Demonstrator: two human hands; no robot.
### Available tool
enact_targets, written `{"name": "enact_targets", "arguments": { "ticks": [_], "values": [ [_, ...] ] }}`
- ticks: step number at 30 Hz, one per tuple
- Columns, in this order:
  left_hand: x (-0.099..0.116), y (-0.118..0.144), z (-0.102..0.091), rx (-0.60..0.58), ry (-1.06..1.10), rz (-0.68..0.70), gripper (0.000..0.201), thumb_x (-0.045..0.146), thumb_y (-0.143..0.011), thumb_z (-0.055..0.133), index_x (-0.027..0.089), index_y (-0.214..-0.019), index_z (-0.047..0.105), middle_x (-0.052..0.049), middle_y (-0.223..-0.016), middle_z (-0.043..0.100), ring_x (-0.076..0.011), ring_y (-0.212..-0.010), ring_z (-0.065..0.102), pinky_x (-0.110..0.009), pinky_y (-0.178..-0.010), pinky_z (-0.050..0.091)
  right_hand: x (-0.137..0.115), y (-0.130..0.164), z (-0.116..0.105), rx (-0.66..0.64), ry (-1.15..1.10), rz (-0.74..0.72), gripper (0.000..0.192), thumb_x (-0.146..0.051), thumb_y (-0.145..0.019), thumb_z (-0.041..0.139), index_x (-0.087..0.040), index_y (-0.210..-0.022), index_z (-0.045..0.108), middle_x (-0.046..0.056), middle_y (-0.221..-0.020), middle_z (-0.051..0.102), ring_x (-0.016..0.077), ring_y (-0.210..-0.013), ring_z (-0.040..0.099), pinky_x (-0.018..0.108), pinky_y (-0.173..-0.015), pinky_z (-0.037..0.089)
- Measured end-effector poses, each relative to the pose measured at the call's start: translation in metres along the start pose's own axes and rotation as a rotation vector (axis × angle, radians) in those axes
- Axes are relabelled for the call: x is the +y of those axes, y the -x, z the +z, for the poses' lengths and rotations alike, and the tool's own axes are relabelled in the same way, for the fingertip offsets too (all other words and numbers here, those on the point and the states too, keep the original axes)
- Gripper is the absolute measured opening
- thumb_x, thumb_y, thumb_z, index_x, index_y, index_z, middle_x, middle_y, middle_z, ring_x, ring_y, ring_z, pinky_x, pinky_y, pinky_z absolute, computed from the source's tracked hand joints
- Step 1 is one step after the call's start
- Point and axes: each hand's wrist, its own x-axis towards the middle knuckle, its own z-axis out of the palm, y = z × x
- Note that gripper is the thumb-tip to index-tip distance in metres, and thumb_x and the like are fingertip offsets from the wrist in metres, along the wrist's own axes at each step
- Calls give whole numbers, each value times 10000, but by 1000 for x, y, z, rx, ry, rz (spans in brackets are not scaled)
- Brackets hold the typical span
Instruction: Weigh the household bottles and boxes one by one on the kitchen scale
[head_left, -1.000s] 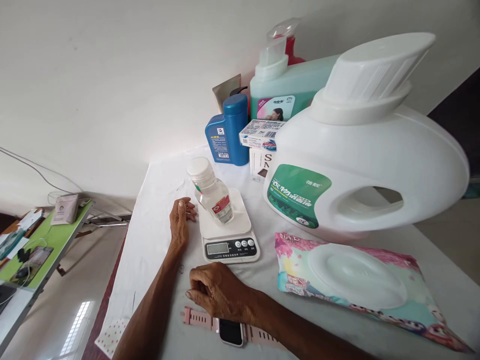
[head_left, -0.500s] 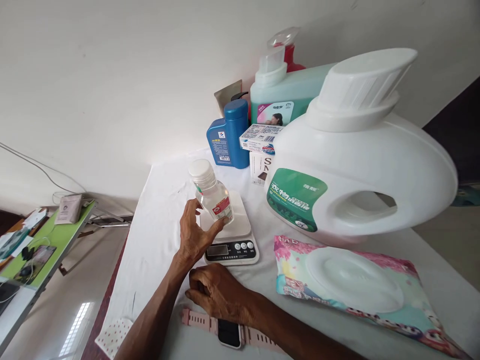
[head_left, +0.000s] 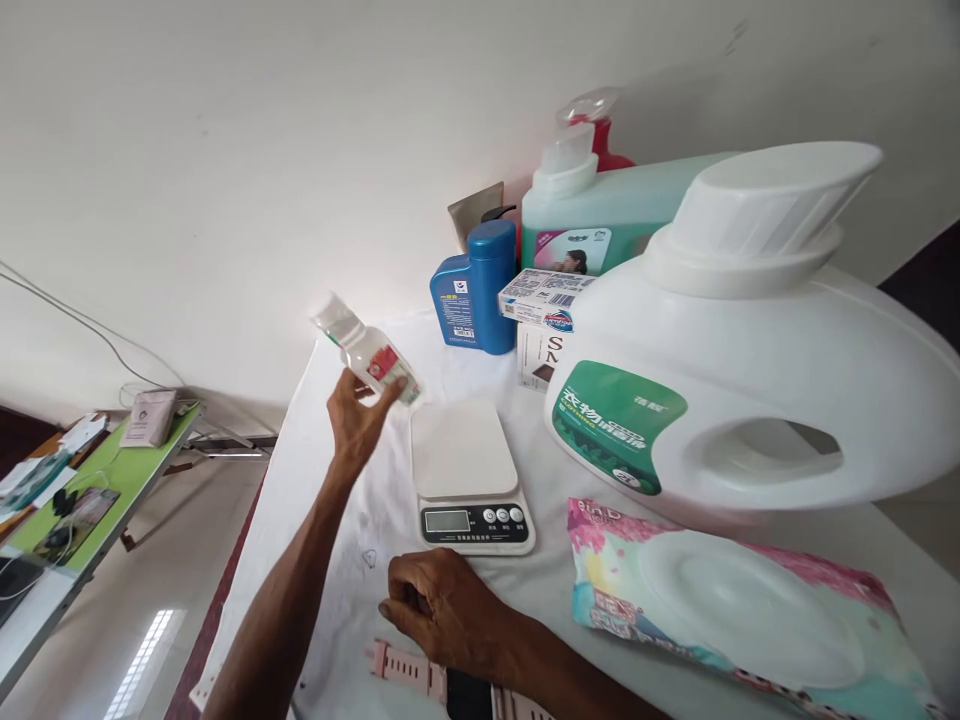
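Note:
My left hand (head_left: 358,415) grips a small clear bottle (head_left: 379,362) with a white cap and a red label, tilted to the left in the air. It is above and left of the white kitchen scale (head_left: 463,450), whose platform is bare. The scale's display (head_left: 447,521) shows no readable digits. Close in front of the scale rests my right hand (head_left: 446,610), its fingers curled in; whether anything is inside them is hidden. A pink-strapped smartwatch (head_left: 409,668) lies under my right wrist, partly covered.
To the right stand a large white detergent jug (head_left: 757,370) and a wipes pack (head_left: 720,600). Behind the scale are a blue bottle (head_left: 491,290), stacked small boxes (head_left: 541,297) and a green-liquid jug (head_left: 637,205). A green-topped table (head_left: 142,445) stands at the left.
My left hand has lifted the clear bottle off the scale and carried it up and left, tilting it more. My right hand stays curled in nearly the same place.

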Motion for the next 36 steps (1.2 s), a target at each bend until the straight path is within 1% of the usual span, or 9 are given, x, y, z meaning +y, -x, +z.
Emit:
{"name": "enact_targets", "arguments": {
  "ticks": [5,9,15,18,22,25,29,33,36],
  "values": [
    [-44,-75,10,124,-262,-156,349,450,-758,843,207,-923,656,-56,-968,749,-243,-941,696,-373,-889,541,3,0,4,11,-24,18,224,-216,-825,670,-199,-688,493,-39,-671,569,98,-617,502,228,-621,332],
    [-76,-116,29,186,-342,-246,354,406,-752,843,214,-886,578,-87,-1021,723,-290,-1031,675,-429,-946,506,3,1,3,-28,-21,64,187,-238,-820,676,-203,-711,528,-40,-675,577,98,-616,512,222,-608,332],
    [-99,-163,57,188,-375,-295,456,353,-734,870,206,-1053,580,-136,-1220,673,-318,-1217,625,-427,-1024,479,2,3,-1,-54,-24,77,180,-275,-871,648,-203,-742,545,-34,-730,607,87,-613,506,217,-593,331],
    [-104,-178,65,215,-365,-340,508,363,-740,873,194,-1121,582,-185,-1299,622,-356,-1264,600,-468,-1030,482,6,3,2,-87,-4,83,219,-324,-896,653,-205,-748,543,-29,-749,613,90,-613,493,221,-596,339],
    [-109,-189,70,215,-304,-366,539,367,-745,883,218,-1158,571,-144,-1227,672,-353,-1226,625,-490,-1029,488,13,4,6,-104,38,1,253,-385,-917,655,-207,-769,553,-18,-788,632,96,-633,491,223,-623,365],
    [-111,-194,76,208,-231,-376,567,383,-754,885,227,-1187,555,-108,-1152,702,-331,-1168,657,-479,-1004,510,14,4,6,-124,30,30,262,-416,-939,648,-210,-796,572,-17,-814,648,96,-642,508,211,-623,376],
    [-107,-189,82,219,-145,-410,699,435,-773,875,203,-1307,487,-146,-1206,673,-336,-1160,669,-503,-983,525,15,4,5,-138,53,28,185,-350,-941,632,-213,-823,592,-6,-827,660,116,-684,544,224,-615,367],
    [-87,-164,88,250,-80,-395,942,513,-819,828,139,-1487,280,-239,-1370,576,-356,-1262,617,-537,-1045,495,14,4,7,-75,-13,22,163,-302,-890,668,-217,-793,570,-38,-781,632,94,-646,510,212,-604,351],
    [-57,-142,101,196,-5,-236,986,600,-848,782,165,-1539,229,-217,-1435,542,-299,-1280,605,-470,-1099,482,10,4,6,-20,-62,46,216,-281,-856,693,-211,-740,525,-59,-732,591,76,-621,488,201,-604,340]
  ]
}}
